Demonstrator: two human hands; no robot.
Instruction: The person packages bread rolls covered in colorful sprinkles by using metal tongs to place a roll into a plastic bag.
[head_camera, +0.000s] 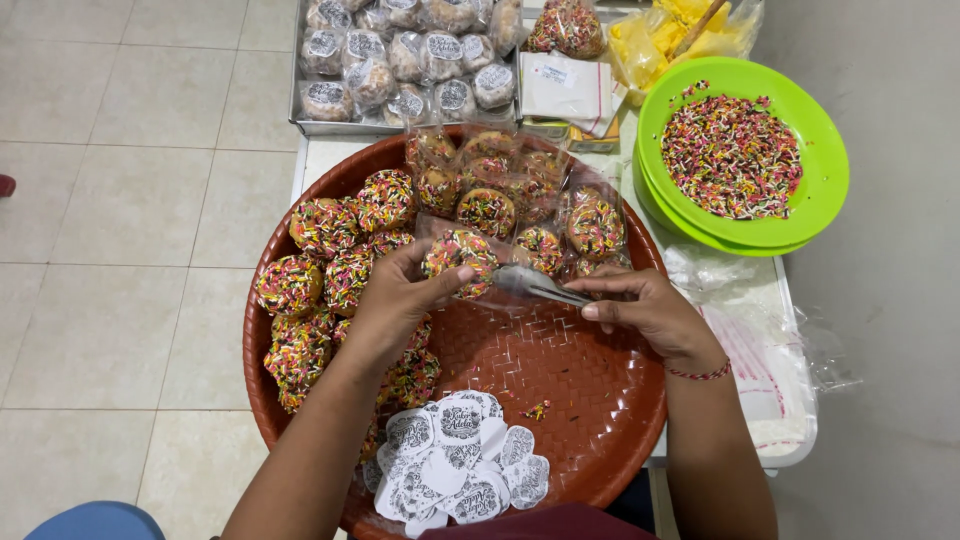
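The left hand (400, 295) holds 1 sprinkle donut (460, 255) with curled fingers, inside a clear plastic bag (510, 285) over the middle of the brown woven tray (590, 400). The right hand (645, 310), at 3 o'clock from the donut, pinches the bag's twisted end. The donut looks light, soft and crumbly, so hold its sides gently. The bag looks thin and slippery.

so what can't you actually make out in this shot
- Head view: the far end of the metal tray of wrapped treats is cut off by the top edge.
- The yellow bag is cropped by the top edge; its contents are unclear.
- The clear wrapper between left hand and right hand is too transparent to trace.
- Round labels: the lowest are hidden by dark red cloth.
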